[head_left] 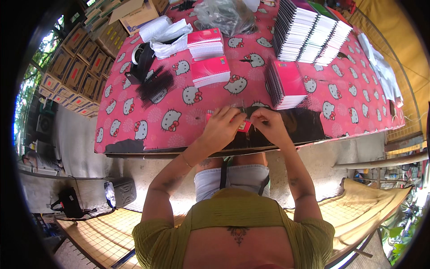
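At the table's near edge lies a small pink-covered notebook (pixel 244 126), mostly covered by my hands. My left hand (pixel 224 125) is closed over its left part, fingers bent and gripping it. My right hand (pixel 269 124) is at its right end with thumb and fingertips pinched together; whatever is between them is too small to make out. A stack of pink spiral notebooks (pixel 290 85) stands just beyond my right hand. Two stacks of pink notebooks, a nearer one (pixel 210 71) and a farther one (pixel 205 43), sit beyond my left hand.
Loose black spiral coils (pixel 156 87) lie at the left, beside a black tape dispenser (pixel 142 62) and white plastic bags (pixel 172 38). Tall notebook stacks (pixel 309 36) stand at the far right. A clear plastic bag (pixel 224 17) is at the back. Cardboard boxes (pixel 76 62) are piled left of the table.
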The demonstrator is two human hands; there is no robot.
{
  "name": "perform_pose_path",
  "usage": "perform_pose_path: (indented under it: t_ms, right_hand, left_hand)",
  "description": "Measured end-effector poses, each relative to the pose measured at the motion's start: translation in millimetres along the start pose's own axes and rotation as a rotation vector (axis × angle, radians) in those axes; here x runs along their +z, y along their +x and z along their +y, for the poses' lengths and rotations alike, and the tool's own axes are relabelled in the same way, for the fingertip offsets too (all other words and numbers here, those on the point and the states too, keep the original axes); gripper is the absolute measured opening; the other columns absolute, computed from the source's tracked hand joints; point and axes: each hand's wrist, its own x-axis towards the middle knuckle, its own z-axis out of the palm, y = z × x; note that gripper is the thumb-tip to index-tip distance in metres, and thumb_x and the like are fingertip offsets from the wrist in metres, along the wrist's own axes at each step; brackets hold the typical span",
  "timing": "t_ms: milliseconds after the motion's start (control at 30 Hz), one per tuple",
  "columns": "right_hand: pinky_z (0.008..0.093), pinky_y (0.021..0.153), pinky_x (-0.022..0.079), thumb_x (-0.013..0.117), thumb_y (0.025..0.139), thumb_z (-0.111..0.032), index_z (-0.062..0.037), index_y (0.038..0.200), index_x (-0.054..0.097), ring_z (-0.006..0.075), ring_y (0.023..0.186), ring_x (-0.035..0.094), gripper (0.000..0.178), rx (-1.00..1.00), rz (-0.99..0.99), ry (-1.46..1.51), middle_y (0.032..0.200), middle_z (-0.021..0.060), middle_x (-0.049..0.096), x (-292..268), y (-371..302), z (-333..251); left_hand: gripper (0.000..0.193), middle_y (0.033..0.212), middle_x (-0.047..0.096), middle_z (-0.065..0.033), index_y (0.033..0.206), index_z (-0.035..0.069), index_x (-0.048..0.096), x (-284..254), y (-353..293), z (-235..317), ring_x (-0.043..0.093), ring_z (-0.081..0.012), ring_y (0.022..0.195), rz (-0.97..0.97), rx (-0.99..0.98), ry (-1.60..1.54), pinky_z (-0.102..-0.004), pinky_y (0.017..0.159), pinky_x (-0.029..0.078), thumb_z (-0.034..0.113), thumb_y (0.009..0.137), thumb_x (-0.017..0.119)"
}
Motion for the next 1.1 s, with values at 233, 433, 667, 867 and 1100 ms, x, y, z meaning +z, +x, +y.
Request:
perform_pose_path:
  t_ms: [233, 433, 667, 867, 1100]
  right_hand:
    - [0.0373, 0.089, 0.050, 0.066, 0.092, -0.009, -0.0010, 0.115, 0.068, 0.0293, 0.101, 0.065, 0.025, -0.142, 0.433, -0.387, 0.107, 0.0153, 0.070, -57, -14, -27]
    - [0.0404, 0.097, 0.047, 0.069, 0.092, -0.016, -0.0006, 0.134, 0.056, 0.0333, 0.118, 0.060, 0.047, -0.136, 0.564, -0.636, 0.120, 0.0184, 0.067, -111, 6, 14]
    - [0.0315, 0.089, 0.051, 0.073, 0.089, -0.016, 0.0043, 0.135, 0.054, 0.0202, 0.105, 0.067, 0.055, 0.117, 0.353, -0.163, 0.120, 0.0205, 0.068, -126, 14, 42]
    - [0.0297, 0.090, 0.052, 0.078, 0.085, -0.013, 0.0053, 0.135, 0.054, 0.0154, 0.102, 0.066, 0.058, 0.133, 0.387, -0.115, 0.117, 0.0176, 0.070, -130, 8, 54]
    - [0.0301, 0.092, 0.051, 0.078, 0.084, -0.012, 0.0051, 0.134, 0.056, 0.0160, 0.106, 0.065, 0.057, 0.165, 0.367, -0.065, 0.121, 0.0176, 0.068, -128, 9, 46]
  left_hand:
    - [0.023, 0.095, 0.061, -0.0081, 0.106, 0.006, 0.067, -9, 3, -12, 0.062, -0.0299, 0.091, -0.060, -0.024, -0.077, -0.0412, 0.079, 0.051, 0.009, 0.083, 0.069]
    - [0.020, 0.093, 0.066, -0.0083, 0.104, 0.007, 0.068, -47, 95, -8, 0.064, -0.0316, 0.089, -0.067, 0.014, -0.077, -0.0428, 0.075, 0.052, 0.009, 0.084, 0.069]
    - [0.024, 0.112, 0.069, -0.0116, 0.107, 0.005, 0.070, 40, 167, -24, 0.064, -0.0297, 0.111, 0.347, 0.355, -0.241, -0.0404, 0.094, 0.053, 0.003, 0.083, 0.069]
    - [0.027, 0.118, 0.069, -0.0133, 0.106, 0.003, 0.071, 85, 141, -33, 0.064, -0.0292, 0.116, 0.093, 0.189, -0.554, -0.0367, 0.091, 0.055, -0.006, 0.082, 0.061]
    - [0.030, 0.124, 0.066, -0.0136, 0.112, 0.003, 0.069, 81, 135, -30, 0.062, -0.0297, 0.119, 0.061, 0.176, -0.554, -0.0363, 0.091, 0.055, -0.001, 0.083, 0.065]
